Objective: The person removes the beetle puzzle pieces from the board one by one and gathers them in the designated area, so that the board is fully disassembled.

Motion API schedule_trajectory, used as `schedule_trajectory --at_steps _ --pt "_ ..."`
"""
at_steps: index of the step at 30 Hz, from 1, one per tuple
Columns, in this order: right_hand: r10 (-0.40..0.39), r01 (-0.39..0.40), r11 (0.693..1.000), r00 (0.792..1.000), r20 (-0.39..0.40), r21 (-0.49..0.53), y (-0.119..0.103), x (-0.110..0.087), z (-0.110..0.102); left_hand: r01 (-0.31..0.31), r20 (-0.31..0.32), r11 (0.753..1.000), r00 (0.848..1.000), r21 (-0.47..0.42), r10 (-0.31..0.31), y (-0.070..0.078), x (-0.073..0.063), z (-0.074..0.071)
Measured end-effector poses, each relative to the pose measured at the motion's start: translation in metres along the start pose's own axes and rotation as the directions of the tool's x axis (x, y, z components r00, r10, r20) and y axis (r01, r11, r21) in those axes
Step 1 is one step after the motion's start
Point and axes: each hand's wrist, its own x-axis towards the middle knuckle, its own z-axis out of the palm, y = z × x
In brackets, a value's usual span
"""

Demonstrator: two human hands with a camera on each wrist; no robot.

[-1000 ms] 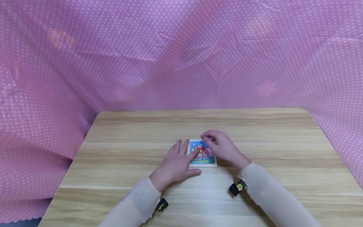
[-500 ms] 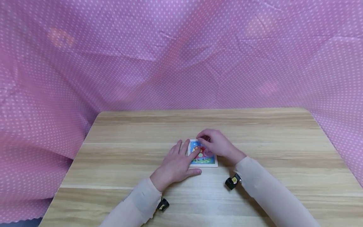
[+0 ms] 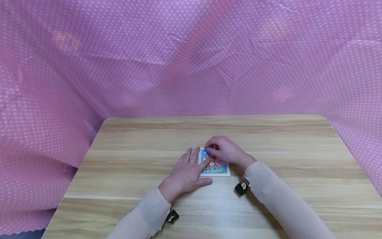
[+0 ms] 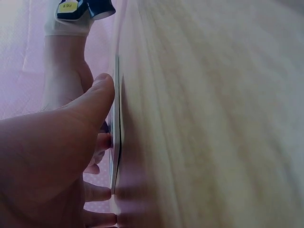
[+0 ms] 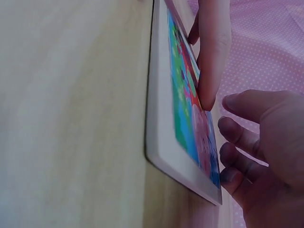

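A small square picture board [image 3: 213, 169] with a pale border lies flat on the table, its face a cartoon pink pig with red, blue and green. My left hand [image 3: 185, 172] is spread at its left side. Its index finger rests on the picture, and the thumb lies beside the near edge. Over the upper right part is my right hand [image 3: 225, 149], fingers bent and the thumb near the far edge. In the right wrist view a gap shows between the board [image 5: 159, 142] and some curled fingertips [image 5: 229, 123]. Whether they pinch anything is unclear.
The pale wooden table [image 3: 143, 139] extends on all sides of the board. Pink dotted cloth [image 3: 191, 66] hangs behind it and at both sides. A small black camera is on each wrist, the right one [image 3: 241, 188] just above the tabletop.
My right hand has slid left along the board's far edge, from the upper right corner toward the left hand's fingers. The left hand and the board have hardly moved.
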Motion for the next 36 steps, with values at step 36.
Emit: schedule_trajectory --at_steps 36 --pt "-0.139 0.156 0.983 0.977 0.16 -0.096 0.0021 0.0061 -0.0049 0.024 -0.01 1.0 1.0 0.02 -0.024 -0.0023 -0.0016 -0.0036"
